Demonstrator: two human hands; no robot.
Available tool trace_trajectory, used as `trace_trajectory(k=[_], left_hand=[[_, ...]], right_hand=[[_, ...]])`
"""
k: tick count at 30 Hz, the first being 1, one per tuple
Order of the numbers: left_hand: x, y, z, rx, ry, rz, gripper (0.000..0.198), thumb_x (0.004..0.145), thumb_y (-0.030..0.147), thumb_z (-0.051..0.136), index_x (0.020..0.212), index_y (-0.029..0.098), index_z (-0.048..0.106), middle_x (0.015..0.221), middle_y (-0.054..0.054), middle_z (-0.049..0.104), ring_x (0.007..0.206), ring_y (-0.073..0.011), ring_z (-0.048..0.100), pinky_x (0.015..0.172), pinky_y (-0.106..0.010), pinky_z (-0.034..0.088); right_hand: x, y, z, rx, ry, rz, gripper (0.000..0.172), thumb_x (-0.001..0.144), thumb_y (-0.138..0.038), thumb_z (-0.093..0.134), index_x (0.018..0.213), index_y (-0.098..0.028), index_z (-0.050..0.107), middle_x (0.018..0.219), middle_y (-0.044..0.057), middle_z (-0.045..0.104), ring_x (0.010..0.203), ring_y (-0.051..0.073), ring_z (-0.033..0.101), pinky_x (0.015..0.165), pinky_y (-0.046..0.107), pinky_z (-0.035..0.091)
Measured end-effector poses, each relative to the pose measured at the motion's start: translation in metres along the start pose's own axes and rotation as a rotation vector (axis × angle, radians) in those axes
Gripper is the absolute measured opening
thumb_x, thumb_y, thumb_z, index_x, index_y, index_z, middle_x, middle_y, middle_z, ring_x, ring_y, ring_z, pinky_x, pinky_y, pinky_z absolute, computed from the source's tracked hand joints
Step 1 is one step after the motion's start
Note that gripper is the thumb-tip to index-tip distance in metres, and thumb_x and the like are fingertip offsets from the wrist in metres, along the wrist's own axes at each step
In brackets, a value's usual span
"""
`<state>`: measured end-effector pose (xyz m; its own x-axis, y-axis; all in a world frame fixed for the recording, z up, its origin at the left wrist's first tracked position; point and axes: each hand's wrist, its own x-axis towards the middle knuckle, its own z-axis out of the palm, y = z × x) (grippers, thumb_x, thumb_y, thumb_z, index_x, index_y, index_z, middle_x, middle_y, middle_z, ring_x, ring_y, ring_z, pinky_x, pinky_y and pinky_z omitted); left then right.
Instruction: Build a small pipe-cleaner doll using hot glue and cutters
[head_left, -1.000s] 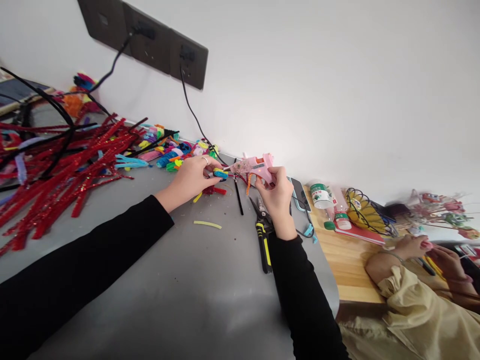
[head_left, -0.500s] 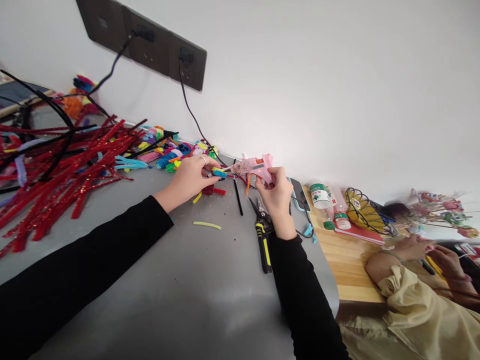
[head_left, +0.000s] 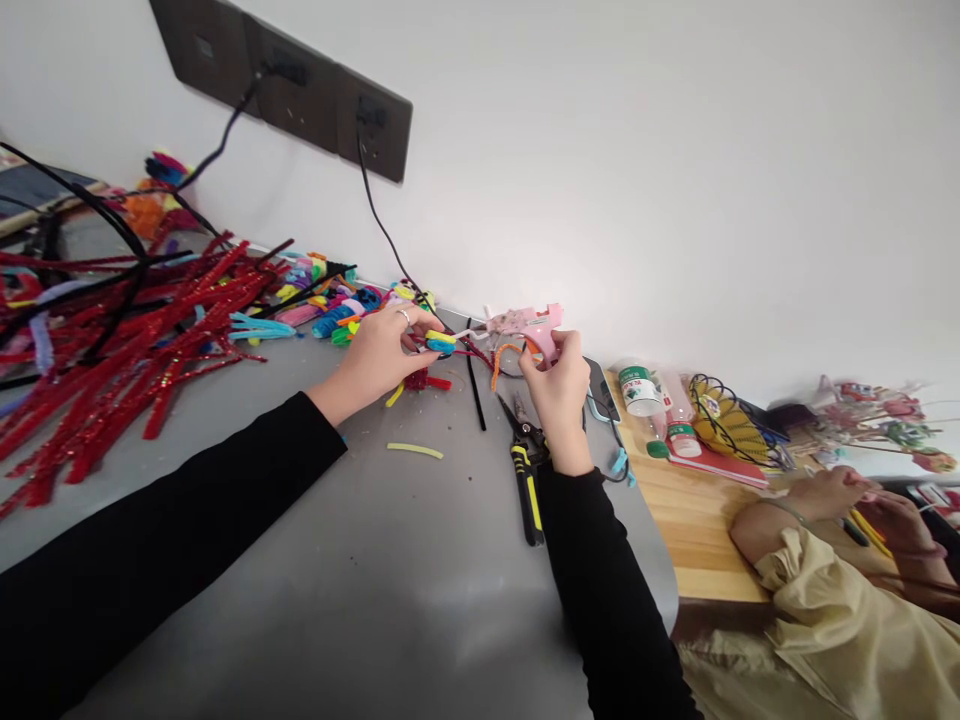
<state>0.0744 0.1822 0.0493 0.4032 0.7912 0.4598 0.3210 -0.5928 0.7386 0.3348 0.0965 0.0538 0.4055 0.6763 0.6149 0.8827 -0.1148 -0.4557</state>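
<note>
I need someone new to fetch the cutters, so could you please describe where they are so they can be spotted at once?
Start at the grey table and find the person's right hand holding the pink glue gun. The cutters lie flat on the table just under that wrist, blades pointing towards the wall. They are the only tool there with black and yellow handles.

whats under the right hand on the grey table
Yellow-handled snips lie under the right hand, which grips a pink glue gun. Their blades show; the wrist covers the pivot.
</note>
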Motion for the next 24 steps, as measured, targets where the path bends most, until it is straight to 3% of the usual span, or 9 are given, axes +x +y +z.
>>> trace_trajectory(k=[4,8,11,15,18,21,24], left_hand=[[0.000,0.003,0.001,-0.146,-0.044,-0.057,0.044,0.078,0.030,0.081,0.121,0.021,0.077,0.111,-0.008,0.080,0.094,-0.0231,0.074,0.083,-0.034,0.064],[0.000,0.005,-0.001,-0.335,-0.152,-0.119,0.060,0.075,0.031,0.083,0.133,0.019,0.076,0.112,-0.010,0.080,0.095,-0.0246,0.077,0.086,-0.038,0.066],[0.000,0.008,-0.005,-0.419,-0.232,-0.138,0.064,0.074,0.036,0.086,0.135,0.018,0.076,0.115,-0.012,0.080,0.099,-0.0267,0.078,0.089,-0.040,0.067],[0.000,0.011,-0.007,-0.538,-0.280,-0.164,0.064,0.071,0.040,0.091,0.131,0.020,0.078,0.124,-0.014,0.080,0.113,-0.0301,0.078,0.098,-0.042,0.067],[0.000,0.011,-0.007,-0.643,-0.308,-0.197,0.063,0.070,0.041,0.094,0.128,0.021,0.079,0.131,-0.015,0.079,0.119,-0.0322,0.077,0.097,-0.043,0.068],[-0.001,0.012,-0.006,-0.716,-0.334,-0.213,0.060,0.070,0.042,0.094,0.125,0.022,0.081,0.135,-0.015,0.078,0.119,-0.0331,0.077,0.093,-0.044,0.070],[-0.002,0.012,-0.005,-0.779,-0.374,-0.243,0.059,0.070,0.039,0.095,0.125,0.022,0.081,0.138,-0.015,0.076,0.120,-0.0338,0.077,0.090,-0.045,0.071]], right_hand=[[0.002,0.017,0.007,-0.148,-0.036,0.129,0.030,0.080,-0.044,0.069,0.100,-0.023,0.060,0.079,0.005,0.068,0.071,0.024,0.058,0.064,0.031,0.039],[-0.002,0.031,0.013,-0.178,-0.132,0.113,0.020,0.078,-0.039,0.071,0.079,-0.024,0.059,0.075,0.006,0.064,0.075,0.025,0.058,0.070,0.035,0.045],[-0.005,0.033,0.013,-0.173,-0.158,0.103,0.030,0.078,-0.043,0.076,0.067,-0.024,0.055,0.078,0.009,0.063,0.083,0.028,0.060,0.083,0.044,0.051],[-0.001,0.025,0.008,-0.132,-0.118,0.088,0.038,0.087,-0.056,0.070,0.082,-0.018,0.070,0.104,0.021,0.070,0.106,0.036,0.063,0.101,0.057,0.049],[0.007,0.008,0.000,0.243,-0.100,0.074,0.058,0.097,-0.070,0.054,0.112,-0.018,0.075,0.127,0.020,0.072,0.120,0.032,0.065,0.108,0.054,0.050],[0.011,-0.013,-0.011,0.792,-0.392,0.175,0.085,0.101,-0.082,0.023,0.130,-0.019,0.071,0.142,0.019,0.072,0.128,0.030,0.068,0.103,0.051,0.058],[0.009,-0.030,-0.022,1.065,-0.643,0.239,0.104,0.097,-0.089,0.006,0.136,-0.018,0.070,0.157,0.018,0.064,0.144,0.032,0.061,0.112,0.056,0.055]])
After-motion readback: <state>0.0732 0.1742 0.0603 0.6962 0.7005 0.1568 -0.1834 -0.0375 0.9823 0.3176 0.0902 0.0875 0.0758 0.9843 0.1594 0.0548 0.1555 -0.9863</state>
